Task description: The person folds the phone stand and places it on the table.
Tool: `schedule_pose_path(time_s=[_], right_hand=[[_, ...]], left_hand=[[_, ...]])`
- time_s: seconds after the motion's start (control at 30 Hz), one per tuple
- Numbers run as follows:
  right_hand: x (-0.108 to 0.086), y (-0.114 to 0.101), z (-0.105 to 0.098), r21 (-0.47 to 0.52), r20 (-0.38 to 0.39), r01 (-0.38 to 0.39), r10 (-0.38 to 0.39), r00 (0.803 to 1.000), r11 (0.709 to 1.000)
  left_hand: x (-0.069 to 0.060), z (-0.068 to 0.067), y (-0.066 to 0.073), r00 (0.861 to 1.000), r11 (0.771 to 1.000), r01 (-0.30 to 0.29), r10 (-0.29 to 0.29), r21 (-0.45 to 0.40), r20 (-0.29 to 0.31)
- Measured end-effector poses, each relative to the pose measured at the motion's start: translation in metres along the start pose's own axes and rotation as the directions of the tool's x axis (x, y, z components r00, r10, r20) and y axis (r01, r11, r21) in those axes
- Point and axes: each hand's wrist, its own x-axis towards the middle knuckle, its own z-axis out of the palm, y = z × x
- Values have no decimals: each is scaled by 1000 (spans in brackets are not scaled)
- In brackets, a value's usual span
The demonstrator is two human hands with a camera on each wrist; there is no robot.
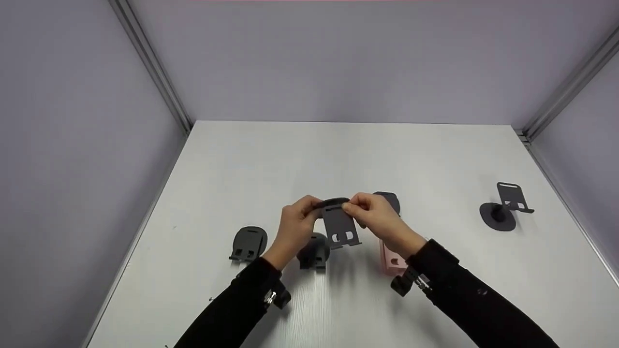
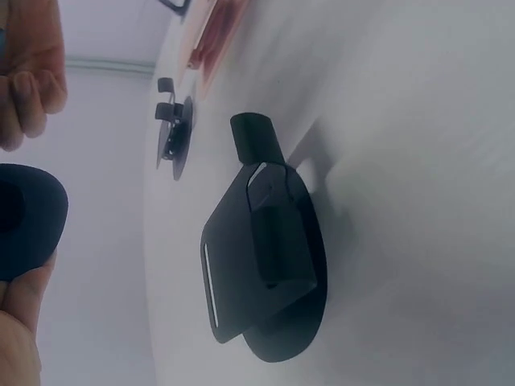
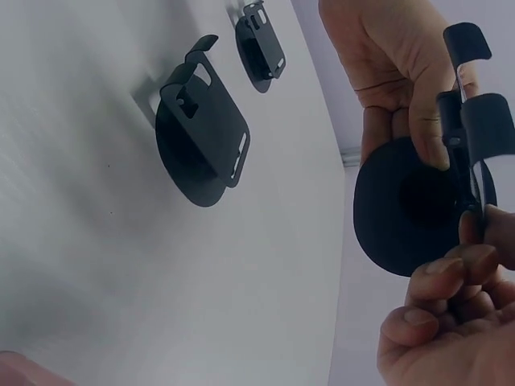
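A dark grey phone stand [image 1: 340,224] is held up above the white table, its plate tilted and its lipped end pointing down. My left hand [image 1: 296,224] grips the stand's round base [image 3: 394,217] at the rim. With thumb and fingers, my right hand [image 1: 379,217] pinches the upper edge of the plate. Below and beside my left hand, two folded dark phone stands [image 1: 249,241] [image 1: 314,251] rest on the table. Under my right forearm lies a pink stand-like piece [image 1: 392,261], partly hidden.
Another dark stand [image 1: 388,199] shows behind my right hand, mostly covered. Far right, an unfolded phone stand [image 1: 498,217] stands on its round base. Pale panels [image 1: 338,63] enclose the table [image 1: 232,159] at the back and both sides.
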Motion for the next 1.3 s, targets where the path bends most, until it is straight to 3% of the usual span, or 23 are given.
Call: schedule_pose_path(time_s=[0.23, 0.53, 0.7, 0.93, 1.3], right_hand=[[-3, 7, -5, 12, 59, -8, 8, 998, 1000], [-14, 13, -8, 38, 181, 1, -8, 983, 999], [-17, 15, -9, 51, 225, -14, 2, 974, 999], [-17, 17, -8, 69, 261, -49, 30, 965, 996], [-16, 18, -6, 7, 280, -21, 18, 960, 1000]], left_hand=[[2, -2, 0, 1000, 999, -15, 15, 47, -2], [2, -9, -3, 999, 999, 31, -30, 25, -43], [3, -11, -4, 999, 999, 17, -15, 35, -47], [2, -12, -5, 998, 999, 10, -8, 41, -55], [-2, -7, -4, 996, 1000, 23, -21, 17, -88]])
